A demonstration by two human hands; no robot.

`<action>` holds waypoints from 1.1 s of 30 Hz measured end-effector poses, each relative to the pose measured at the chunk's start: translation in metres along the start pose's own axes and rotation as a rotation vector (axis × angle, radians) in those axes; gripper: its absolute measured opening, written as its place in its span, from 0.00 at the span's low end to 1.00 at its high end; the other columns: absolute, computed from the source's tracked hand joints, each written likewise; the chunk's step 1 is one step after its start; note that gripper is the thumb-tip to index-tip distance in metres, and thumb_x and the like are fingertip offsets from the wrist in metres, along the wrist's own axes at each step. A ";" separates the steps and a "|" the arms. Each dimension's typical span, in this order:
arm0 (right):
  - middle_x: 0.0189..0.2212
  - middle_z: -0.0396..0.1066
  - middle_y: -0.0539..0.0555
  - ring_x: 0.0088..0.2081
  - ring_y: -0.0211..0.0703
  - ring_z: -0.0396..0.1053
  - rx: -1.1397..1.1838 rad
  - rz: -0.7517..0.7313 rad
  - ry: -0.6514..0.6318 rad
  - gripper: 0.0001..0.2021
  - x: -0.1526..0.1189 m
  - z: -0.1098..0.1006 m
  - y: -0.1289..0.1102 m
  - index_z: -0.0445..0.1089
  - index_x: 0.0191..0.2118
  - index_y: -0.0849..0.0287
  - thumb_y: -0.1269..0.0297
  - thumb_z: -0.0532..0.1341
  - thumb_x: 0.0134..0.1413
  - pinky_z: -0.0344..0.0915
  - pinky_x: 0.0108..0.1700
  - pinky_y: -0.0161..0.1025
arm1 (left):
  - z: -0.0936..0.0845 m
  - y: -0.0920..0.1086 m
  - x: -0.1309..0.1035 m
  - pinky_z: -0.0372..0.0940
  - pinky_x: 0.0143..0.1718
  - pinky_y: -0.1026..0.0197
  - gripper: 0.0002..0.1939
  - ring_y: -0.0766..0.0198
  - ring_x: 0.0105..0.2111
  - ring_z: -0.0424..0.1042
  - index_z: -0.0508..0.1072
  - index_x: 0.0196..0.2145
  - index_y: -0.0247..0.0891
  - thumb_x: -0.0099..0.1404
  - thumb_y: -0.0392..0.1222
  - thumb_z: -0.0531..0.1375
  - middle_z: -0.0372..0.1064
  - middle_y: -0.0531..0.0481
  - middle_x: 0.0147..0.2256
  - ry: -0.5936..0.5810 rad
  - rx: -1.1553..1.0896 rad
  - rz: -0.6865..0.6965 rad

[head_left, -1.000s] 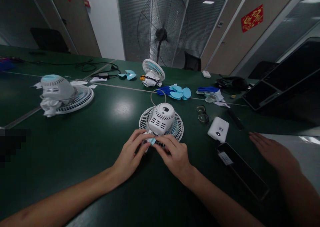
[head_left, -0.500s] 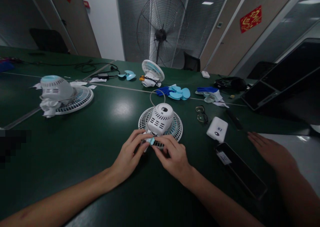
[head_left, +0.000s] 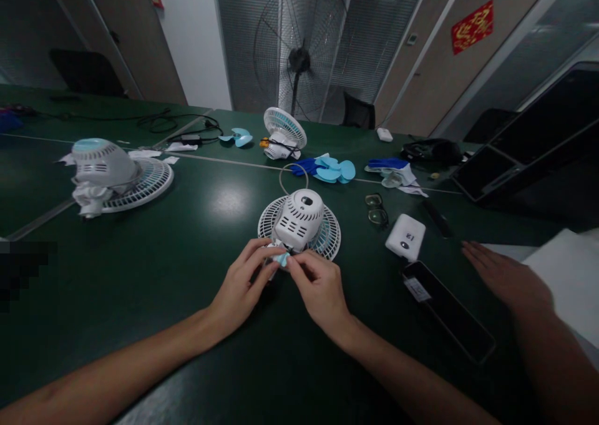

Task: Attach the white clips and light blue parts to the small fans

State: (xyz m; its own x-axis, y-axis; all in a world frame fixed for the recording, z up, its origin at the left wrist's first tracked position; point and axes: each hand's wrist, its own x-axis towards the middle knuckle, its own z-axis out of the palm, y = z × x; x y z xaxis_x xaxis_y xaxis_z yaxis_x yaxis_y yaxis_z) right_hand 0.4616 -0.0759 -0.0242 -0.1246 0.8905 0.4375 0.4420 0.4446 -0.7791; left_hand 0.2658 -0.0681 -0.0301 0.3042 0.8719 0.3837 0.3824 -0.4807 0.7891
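Small table fan, grille down: slip and pinch risks at the light-blue plastic piece.
Largest: fan (head_left: pixel 298 218) lies with its round grille (head_left: pixel 331 241) on the green tabletop (head_left: pixel 187 256), motor housing uppermost; uneven hand force could skid or rock it, the surface looking smooth. Next: left hand (head_left: pixel 236 284) has thumb and fingers drawn nearly together about the light-blue plastic piece (head_left: pixel 281 259), close to the white part (head_left: pixel 272 245) at the housing's near end; right hand (head_left: pixel 322 288) pinches the piece's other side, thumb and index almost closed. Crowded fingertips could catch one another or hide a misalignment. Smallest: the piece, just beside the housing's near end, offers little to hold; an off-centre twist could pop it loose. Seating: cannot tell, fingers cover it.
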 end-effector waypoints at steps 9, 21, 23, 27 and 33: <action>0.45 0.79 0.54 0.45 0.41 0.77 -0.319 -0.325 -0.013 0.08 -0.004 -0.010 0.010 0.74 0.52 0.56 0.64 0.61 0.73 0.69 0.39 0.36 | 0.001 -0.004 -0.002 0.70 0.61 0.50 0.14 0.57 0.56 0.72 0.73 0.58 0.49 0.79 0.41 0.55 0.63 0.46 0.59 -0.013 -0.036 -0.025; 0.36 0.77 0.52 0.33 0.40 0.73 -0.151 -0.067 -0.035 0.07 -0.002 -0.004 -0.001 0.75 0.44 0.57 0.62 0.61 0.71 0.67 0.34 0.38 | 0.000 -0.002 -0.001 0.69 0.61 0.51 0.15 0.58 0.58 0.70 0.74 0.58 0.49 0.79 0.40 0.55 0.64 0.46 0.59 -0.012 0.000 0.003; 0.43 0.78 0.55 0.36 0.41 0.76 -0.252 -0.169 -0.039 0.11 -0.005 -0.008 0.005 0.73 0.53 0.57 0.61 0.63 0.69 0.68 0.35 0.38 | 0.001 -0.003 -0.001 0.69 0.61 0.51 0.15 0.58 0.58 0.70 0.73 0.58 0.49 0.79 0.40 0.55 0.64 0.46 0.59 -0.015 -0.008 -0.010; 0.46 0.78 0.56 0.43 0.43 0.77 -0.310 -0.261 -0.039 0.09 -0.004 -0.011 0.011 0.74 0.52 0.55 0.61 0.61 0.72 0.70 0.39 0.38 | 0.002 -0.003 -0.001 0.68 0.62 0.50 0.15 0.57 0.58 0.70 0.73 0.59 0.49 0.79 0.40 0.55 0.64 0.46 0.58 -0.014 0.004 0.001; 0.22 0.71 0.48 0.23 0.37 0.69 0.061 0.160 -0.048 0.17 0.002 0.001 -0.002 0.76 0.33 0.58 0.56 0.58 0.73 0.64 0.26 0.35 | 0.001 -0.001 -0.001 0.69 0.61 0.51 0.14 0.57 0.57 0.71 0.74 0.58 0.48 0.79 0.41 0.55 0.65 0.46 0.58 -0.015 0.010 -0.003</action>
State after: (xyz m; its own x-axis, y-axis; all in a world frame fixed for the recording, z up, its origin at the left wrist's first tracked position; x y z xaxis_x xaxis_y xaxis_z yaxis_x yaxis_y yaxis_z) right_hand 0.4599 -0.0751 -0.0221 -0.0998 0.9534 0.2846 0.4051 0.3002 -0.8636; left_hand 0.2659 -0.0686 -0.0312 0.3157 0.8721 0.3740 0.3918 -0.4787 0.7857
